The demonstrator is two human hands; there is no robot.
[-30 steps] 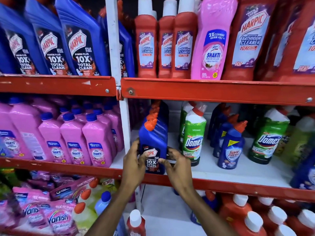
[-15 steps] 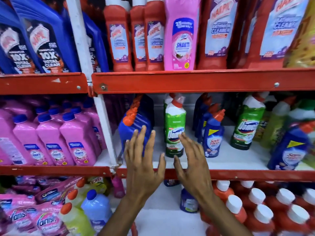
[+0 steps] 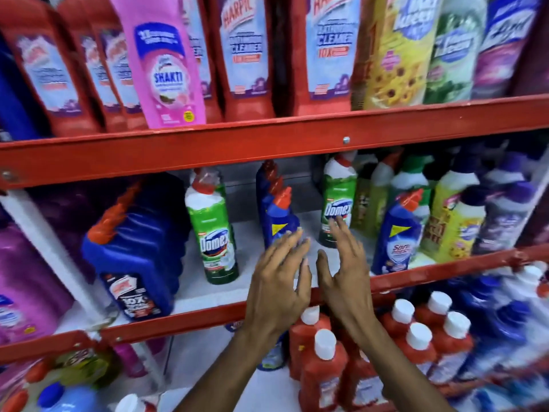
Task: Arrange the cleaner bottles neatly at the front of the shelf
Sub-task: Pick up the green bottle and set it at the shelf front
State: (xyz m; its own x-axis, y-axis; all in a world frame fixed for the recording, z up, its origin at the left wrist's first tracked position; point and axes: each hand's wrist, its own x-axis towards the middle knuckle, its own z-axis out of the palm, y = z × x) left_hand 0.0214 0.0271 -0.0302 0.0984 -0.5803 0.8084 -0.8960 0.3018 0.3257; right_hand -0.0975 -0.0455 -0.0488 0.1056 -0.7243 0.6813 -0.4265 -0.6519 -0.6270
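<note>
**A:** Neither grip has closed on anything: the left hand [image 3: 279,281] and the right hand [image 3: 344,278] are both spread, fingers loose, side by side over the red front lip of the shelf [image 3: 208,318]. Why hold them like that?

**B:** My guess is they're lined up to bracket a bottle from both sides. The left fingertips sit at, perhaps touching, the blue Sani Fresh bottle with the red nozzle [image 3: 280,221], the front one of a short file standing well back from the lip; blur hides whether there's contact.

**A:** And the right?

**B:** Its fingers overlap the foot of the rear Domex bottle [image 3: 338,203], also set deep. I can't tell if they touch.

**A:** So which bottles are already placed?

**B:** The blue Harpic bottle [image 3: 133,263] stands close to the edge at the left, label outward, likely so shoppers can read it. The other Domex bottle [image 3: 214,233] sits somewhat behind it, and another Sani Fresh bottle [image 3: 398,233] stands near the lip at the right.

**A:** Then the middle is the gap.

**B:** Yes, bare white shelf there.
</note>
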